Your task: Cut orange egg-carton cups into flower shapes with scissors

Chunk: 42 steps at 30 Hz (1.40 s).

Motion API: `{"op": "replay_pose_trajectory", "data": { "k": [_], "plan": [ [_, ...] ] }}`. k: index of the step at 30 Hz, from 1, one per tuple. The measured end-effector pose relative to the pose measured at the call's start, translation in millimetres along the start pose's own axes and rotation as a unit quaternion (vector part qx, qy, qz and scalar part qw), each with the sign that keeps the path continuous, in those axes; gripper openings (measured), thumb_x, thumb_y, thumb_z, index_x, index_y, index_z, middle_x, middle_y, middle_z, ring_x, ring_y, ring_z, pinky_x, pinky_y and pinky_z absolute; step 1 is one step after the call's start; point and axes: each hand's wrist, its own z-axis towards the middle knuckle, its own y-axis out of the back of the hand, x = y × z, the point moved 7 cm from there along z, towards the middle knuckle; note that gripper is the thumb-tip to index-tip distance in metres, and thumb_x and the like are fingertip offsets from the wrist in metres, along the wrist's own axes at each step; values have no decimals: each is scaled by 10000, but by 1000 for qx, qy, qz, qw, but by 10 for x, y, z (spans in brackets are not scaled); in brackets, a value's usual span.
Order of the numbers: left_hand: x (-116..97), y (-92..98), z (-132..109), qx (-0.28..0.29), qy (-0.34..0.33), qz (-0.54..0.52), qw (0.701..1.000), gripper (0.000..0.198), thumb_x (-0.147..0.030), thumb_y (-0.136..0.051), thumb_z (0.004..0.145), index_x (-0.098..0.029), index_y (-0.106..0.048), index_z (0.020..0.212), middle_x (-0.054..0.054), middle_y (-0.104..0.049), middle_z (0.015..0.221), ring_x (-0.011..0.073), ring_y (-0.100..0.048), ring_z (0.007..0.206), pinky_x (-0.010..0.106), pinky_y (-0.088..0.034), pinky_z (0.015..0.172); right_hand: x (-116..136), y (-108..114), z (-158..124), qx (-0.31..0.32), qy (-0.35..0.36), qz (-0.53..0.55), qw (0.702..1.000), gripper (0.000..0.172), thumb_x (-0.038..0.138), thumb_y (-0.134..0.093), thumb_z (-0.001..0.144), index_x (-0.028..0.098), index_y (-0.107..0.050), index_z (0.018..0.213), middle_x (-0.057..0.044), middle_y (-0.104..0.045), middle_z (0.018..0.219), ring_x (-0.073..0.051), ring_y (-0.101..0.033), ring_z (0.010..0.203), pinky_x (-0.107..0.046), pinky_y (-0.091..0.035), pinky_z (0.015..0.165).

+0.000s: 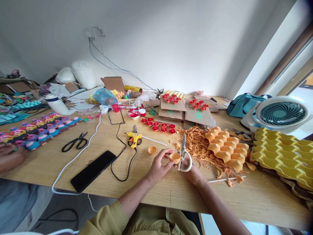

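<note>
My left hand (160, 164) pinches a small orange cup (175, 158) at its left rim, above the wooden table. Beside it, my right hand (191, 169) is closed on white-handled scissors (184, 156), whose blades point up and away. The scissors are just right of the cup, and my right fingertips reach its side. Another orange cup (152, 150) rests on the table to the left. Orange trimmings (198, 143) lie in a pile behind and right of my right hand, against an orange egg tray (227, 147).
A yellow glue gun (134, 139), its black cord and a phone (93, 170) lie left. Red paper flowers (160, 127) stand behind. Yellow trays (283, 156) and a fan (281, 114) are right. Another person's hand (12, 158) is far left, near black scissors (75, 143).
</note>
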Motion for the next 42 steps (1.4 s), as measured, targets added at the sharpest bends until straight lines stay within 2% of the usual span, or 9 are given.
{"op": "replay_pose_trajectory", "data": {
  "k": [10, 18, 23, 27, 33, 37, 42],
  "plan": [
    [-29, 41, 5, -37, -18, 66, 997, 448, -318, -754, 784, -210, -579, 1182, 63, -644, 1059, 210, -618, 1000, 356, -506, 890, 41, -2, -1, -14, 9, 1, 1000, 428, 519, -819, 691, 258, -655, 989, -27, -661, 892, -180, -565, 763, -296, -444, 684],
    [-28, 10, 0, -5, -11, 41, 999, 426, -319, -701, 836, -206, -554, 1219, 83, -651, 1155, 223, -615, 1088, 359, -496, 924, 30, -12, 2, -6, 8, -5, 1000, 432, 534, -796, 717, 251, -645, 1006, -53, -679, 968, -191, -589, 797, -303, -452, 684],
    [-56, 27, -2, -29, -34, 51, 998, 439, -250, -726, 791, -201, -558, 1193, 90, -629, 1153, 225, -611, 1067, 349, -507, 905, -16, 15, 8, -4, 4, -16, 1000, 439, 503, -806, 719, 257, -636, 1041, -46, -676, 947, -190, -583, 771, -313, -460, 675],
    [-80, 15, -6, -25, -43, 61, 997, 433, -264, -741, 774, -197, -565, 1163, 92, -620, 1140, 221, -610, 1027, 345, -513, 878, -48, 45, -3, -3, -3, -28, 1000, 405, 490, -799, 730, 260, -634, 1021, -34, -670, 932, -195, -573, 764, -326, -449, 691],
    [-107, 1, -16, -8, -54, 69, 996, 426, -322, -696, 832, -192, -546, 1209, 102, -608, 1179, 222, -594, 1060, 345, -503, 884, -36, 45, -2, 10, 10, -36, 999, 388, 480, -760, 779, 280, -625, 1082, -49, -674, 1039, -236, -603, 897, -361, -471, 776],
    [-136, 0, -21, -6, -62, 72, 995, 401, -324, -677, 847, -184, -554, 1202, 100, -609, 1152, 222, -592, 1064, 336, -503, 878, -51, 79, -14, 13, 13, -57, 998, 378, 474, -740, 802, 272, -626, 1100, -57, -664, 1088, -249, -595, 954, -366, -472, 781],
    [-161, -29, -18, 7, -72, 84, 994, 387, -252, -677, 828, -184, -572, 1194, 100, -607, 1162, 224, -585, 1064, 343, -499, 893, -59, 161, -66, -3, 7, -86, 996, 380, 424, -756, 799, 256, -626, 1114, -51, -670, 1072, -229, -593, 895, -365, -454, 784]
  ]
}}
